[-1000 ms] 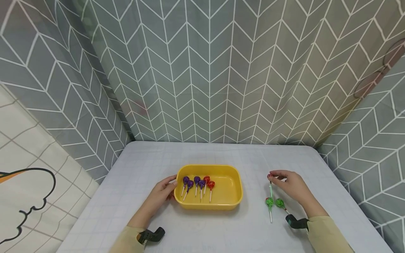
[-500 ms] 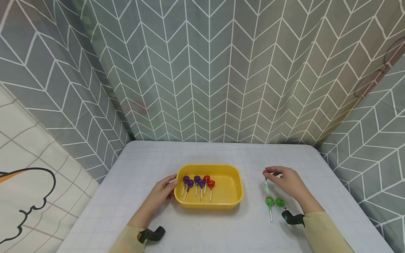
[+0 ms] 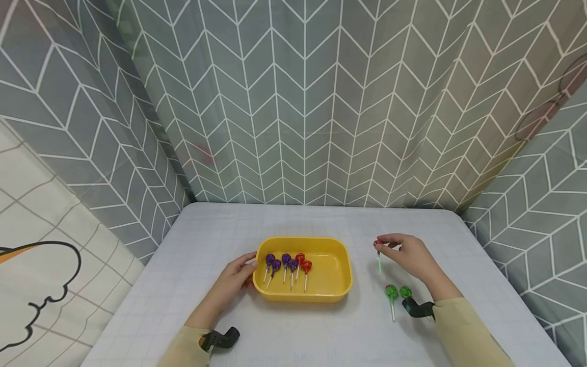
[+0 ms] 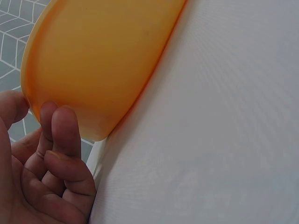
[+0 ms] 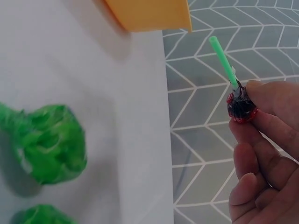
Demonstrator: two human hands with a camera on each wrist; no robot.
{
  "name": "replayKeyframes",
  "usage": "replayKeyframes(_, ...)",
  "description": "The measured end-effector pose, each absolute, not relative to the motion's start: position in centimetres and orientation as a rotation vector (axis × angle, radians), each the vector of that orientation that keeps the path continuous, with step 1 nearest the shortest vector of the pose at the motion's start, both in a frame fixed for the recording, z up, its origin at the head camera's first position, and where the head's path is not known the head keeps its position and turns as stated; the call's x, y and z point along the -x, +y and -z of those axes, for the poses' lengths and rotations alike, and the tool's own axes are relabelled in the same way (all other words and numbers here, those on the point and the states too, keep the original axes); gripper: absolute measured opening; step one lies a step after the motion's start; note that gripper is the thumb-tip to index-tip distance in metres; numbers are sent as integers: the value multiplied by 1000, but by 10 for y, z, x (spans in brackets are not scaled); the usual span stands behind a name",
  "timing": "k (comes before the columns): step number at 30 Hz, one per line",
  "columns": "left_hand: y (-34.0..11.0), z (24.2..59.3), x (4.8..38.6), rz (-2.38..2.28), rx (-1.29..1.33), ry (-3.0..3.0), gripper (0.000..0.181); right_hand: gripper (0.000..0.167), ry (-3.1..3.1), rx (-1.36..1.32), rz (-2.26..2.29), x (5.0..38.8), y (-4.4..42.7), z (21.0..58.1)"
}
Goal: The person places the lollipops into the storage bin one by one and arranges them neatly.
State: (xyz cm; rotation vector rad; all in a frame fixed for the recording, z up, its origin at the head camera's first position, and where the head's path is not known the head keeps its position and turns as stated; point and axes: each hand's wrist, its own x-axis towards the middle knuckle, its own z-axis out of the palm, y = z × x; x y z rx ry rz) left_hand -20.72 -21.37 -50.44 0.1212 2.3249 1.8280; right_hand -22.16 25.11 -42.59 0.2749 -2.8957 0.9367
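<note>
In the head view, my left hand (image 3: 232,278) grips the left rim of a yellow tray (image 3: 330,293), thumb at the edge and other fingers against the outer wall. Inside the tray's left half lie several purple lollipops (image 3: 275,265) and two red lollipops (image 3: 307,266), sticks toward me. To the right of the tray, my right hand (image 3: 408,257) pinches a dark red lollipop (image 5: 241,106) by its wrapped head, above the table. Its green stick (image 5: 221,58) hangs down in the head view. Two green lollipops (image 3: 391,292) lie on the table near my right wrist.
A white cloth covers the table (image 3: 302,336). Behind it hangs a grey curtain (image 3: 302,127) with white zigzag lines, which also runs along both sides. A black wrist camera (image 3: 221,339) sits on each forearm.
My right hand has moved left and slightly away from me with the dark red lollipop, off the green lollipops and closer to the tray. The left hand and tray have stayed put.
</note>
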Motion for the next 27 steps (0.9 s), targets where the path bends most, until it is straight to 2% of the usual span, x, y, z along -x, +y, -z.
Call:
replayKeyframes(9, -210, 503, 206, -1814, -79, 2368, 46, 42, -2881, -330, -951, 225, 236, 418)
replayKeyframes(13, -210, 504, 206, -1824, -86, 2350, 47, 36, -2860, -360, -963, 227, 230, 418)
replayKeyframes(21, -216, 510, 209, -1835, -131, 2318, 54, 35, -2871, -352, -986, 230, 221, 417)
replayKeyframes(27, -216, 510, 209, -1838, -137, 2316, 52, 33, -2869, -373, -1001, 231, 214, 417)
